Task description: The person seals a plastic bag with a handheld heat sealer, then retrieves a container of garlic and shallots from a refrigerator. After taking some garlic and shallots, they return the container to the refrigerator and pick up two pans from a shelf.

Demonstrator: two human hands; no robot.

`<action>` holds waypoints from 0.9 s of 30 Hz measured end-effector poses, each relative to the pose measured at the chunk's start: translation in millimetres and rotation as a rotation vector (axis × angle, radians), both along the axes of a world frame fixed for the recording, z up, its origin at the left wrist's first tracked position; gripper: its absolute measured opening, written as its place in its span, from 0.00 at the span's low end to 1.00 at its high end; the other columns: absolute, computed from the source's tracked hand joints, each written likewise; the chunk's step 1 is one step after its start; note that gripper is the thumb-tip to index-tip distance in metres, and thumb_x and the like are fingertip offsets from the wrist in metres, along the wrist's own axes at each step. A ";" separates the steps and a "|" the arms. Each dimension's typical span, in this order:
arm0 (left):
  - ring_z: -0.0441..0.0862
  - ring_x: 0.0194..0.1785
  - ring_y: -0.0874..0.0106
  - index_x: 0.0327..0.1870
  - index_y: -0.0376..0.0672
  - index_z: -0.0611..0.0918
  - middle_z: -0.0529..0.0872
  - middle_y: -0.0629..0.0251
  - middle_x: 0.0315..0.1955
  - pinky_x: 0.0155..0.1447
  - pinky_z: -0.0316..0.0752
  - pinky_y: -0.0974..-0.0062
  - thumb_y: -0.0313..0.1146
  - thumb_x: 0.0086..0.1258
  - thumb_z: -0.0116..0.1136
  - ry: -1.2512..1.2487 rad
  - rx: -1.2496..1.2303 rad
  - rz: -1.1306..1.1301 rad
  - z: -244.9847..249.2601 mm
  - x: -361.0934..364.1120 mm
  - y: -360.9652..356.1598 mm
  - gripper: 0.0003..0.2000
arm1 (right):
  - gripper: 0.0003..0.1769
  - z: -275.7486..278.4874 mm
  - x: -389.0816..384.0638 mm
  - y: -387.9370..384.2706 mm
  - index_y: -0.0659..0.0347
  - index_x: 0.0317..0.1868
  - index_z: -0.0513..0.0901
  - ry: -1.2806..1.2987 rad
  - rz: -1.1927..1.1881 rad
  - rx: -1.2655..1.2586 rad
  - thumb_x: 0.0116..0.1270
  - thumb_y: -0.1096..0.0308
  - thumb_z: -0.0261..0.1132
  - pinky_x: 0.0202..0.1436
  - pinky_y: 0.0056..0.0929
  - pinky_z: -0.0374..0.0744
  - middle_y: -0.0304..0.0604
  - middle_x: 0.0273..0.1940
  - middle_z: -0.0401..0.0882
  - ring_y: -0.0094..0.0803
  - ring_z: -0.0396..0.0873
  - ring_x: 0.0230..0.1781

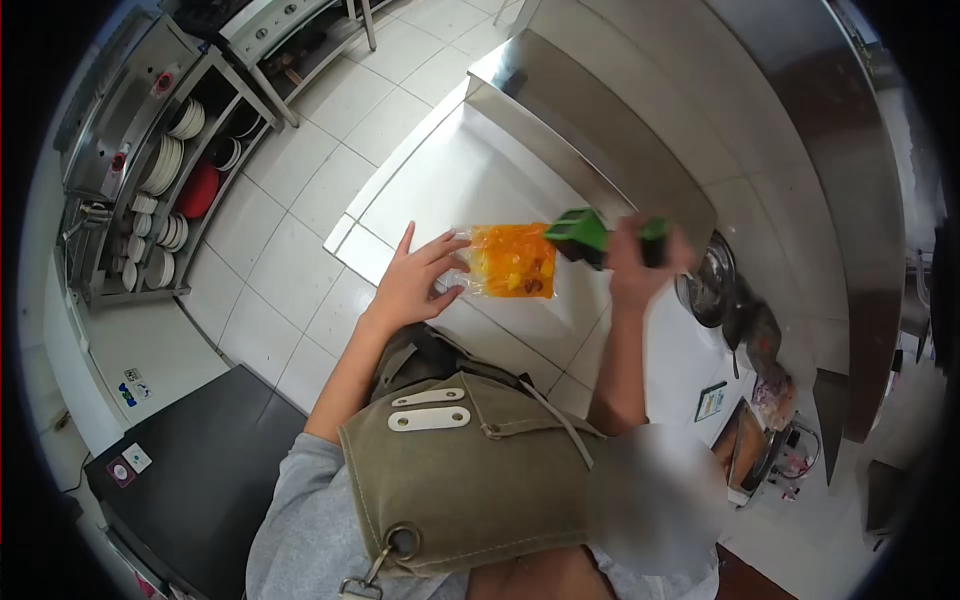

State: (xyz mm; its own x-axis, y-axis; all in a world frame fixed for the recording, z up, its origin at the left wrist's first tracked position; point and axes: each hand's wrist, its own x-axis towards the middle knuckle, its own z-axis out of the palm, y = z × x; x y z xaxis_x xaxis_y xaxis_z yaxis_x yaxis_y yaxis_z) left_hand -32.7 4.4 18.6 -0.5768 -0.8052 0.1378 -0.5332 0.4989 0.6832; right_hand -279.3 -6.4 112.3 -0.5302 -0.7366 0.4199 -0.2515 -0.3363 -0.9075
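A clear plastic bag of orange and yellow food (513, 262) lies flat on the white tiled counter (420, 190). At the bag's left edge is my left hand (418, 277), its fingers spread and nothing held in it. My right hand (640, 262), somewhat blurred, is wrapped round a green and black handheld device (580, 236). The device's front end is just at the upper right corner of the bag; whether they touch cannot be made out.
Metal bowls (708, 280) and a green-and-white card (711, 401) are on the right. Shelves of stacked plates (163, 165) stand at the upper left, above a black surface (215, 480). A steel panel (560, 130) edges the counter's far side.
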 end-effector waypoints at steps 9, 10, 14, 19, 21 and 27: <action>0.67 0.65 0.68 0.38 0.50 0.79 0.75 0.72 0.56 0.71 0.41 0.44 0.32 0.51 0.63 0.033 -0.006 0.041 -2.0 -1.3 0.2 0.12 | 0.06 13.1 -12.6 26.2 0.65 0.26 0.77 0.228 0.136 -0.033 0.45 0.79 0.64 0.20 0.25 0.68 0.41 0.14 0.68 0.28 0.69 0.13; 0.67 0.65 0.68 0.38 0.50 0.79 0.75 0.72 0.56 0.71 0.41 0.44 0.32 0.51 0.63 0.034 -0.005 0.046 -2.7 -1.7 0.3 0.12 | 0.07 -11.0 -9.0 21.8 0.64 0.26 0.77 0.591 -0.079 -0.090 0.44 0.77 0.65 0.22 0.26 0.69 0.41 0.15 0.69 0.30 0.69 0.14; 0.67 0.65 0.68 0.38 0.50 0.80 0.75 0.72 0.56 0.71 0.41 0.45 0.31 0.50 0.63 0.039 -0.025 0.045 -1.6 -1.8 -0.2 0.12 | 0.16 -46.9 6.2 18.4 0.65 0.34 0.79 0.585 -0.079 0.115 0.40 0.71 0.69 0.37 0.31 0.71 0.45 0.23 0.77 0.39 0.74 0.25; 0.67 0.65 0.68 0.39 0.51 0.80 0.75 0.72 0.56 0.71 0.41 0.46 0.32 0.50 0.64 0.043 -0.010 0.053 -4.3 -1.0 3.0 0.13 | 0.12 5.8 -12.7 30.5 0.68 0.31 0.77 0.251 0.137 0.002 0.43 0.78 0.67 0.31 0.21 0.73 0.44 0.21 0.75 0.30 0.76 0.23; 0.67 0.65 0.69 0.39 0.52 0.80 0.75 0.71 0.56 0.71 0.42 0.46 0.32 0.50 0.64 0.041 -0.027 0.049 -4.6 -1.3 0.7 0.13 | 0.10 -79.9 -13.9 23.4 0.66 0.27 0.75 0.376 -0.024 0.099 0.42 0.76 0.66 0.27 0.20 0.71 0.42 0.20 0.73 0.31 0.75 0.21; 0.68 0.64 0.69 0.38 0.52 0.81 0.76 0.72 0.55 0.71 0.42 0.45 0.33 0.50 0.64 0.040 -0.056 0.056 -5.7 -2.6 1.6 0.12 | 0.10 -28.3 -8.7 22.5 0.68 0.27 0.75 0.256 -0.062 -0.017 0.42 0.79 0.65 0.26 0.22 0.71 0.42 0.20 0.73 0.28 0.72 0.19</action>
